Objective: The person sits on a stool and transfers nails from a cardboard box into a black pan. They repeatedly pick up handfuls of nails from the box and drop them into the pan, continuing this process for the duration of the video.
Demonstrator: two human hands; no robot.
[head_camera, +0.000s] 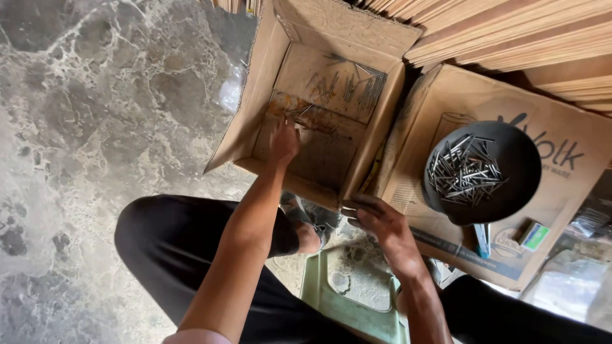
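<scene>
My left hand [284, 141] reaches down into an open brown cardboard box [261, 83], its fingers closed around a few loose nails [299, 113] on the box floor. More nails [347, 83] lie scattered at the box's far end. My right hand [376, 222] hovers just outside the box's near right corner, fingers bent; several thin nails seem to lie in them. A black round bowl [519, 153] full of nails [464, 172] sits on flat cardboard to the right.
A flat printed cardboard sheet [574, 210] lies under the bowl, with a small green and white packet [534, 236] and a blue item [482, 239] on it. Stacked wooden boards [529, 32] fill the top right. A pale green plastic stool [354, 299] stands between my legs on the marble floor [95, 108].
</scene>
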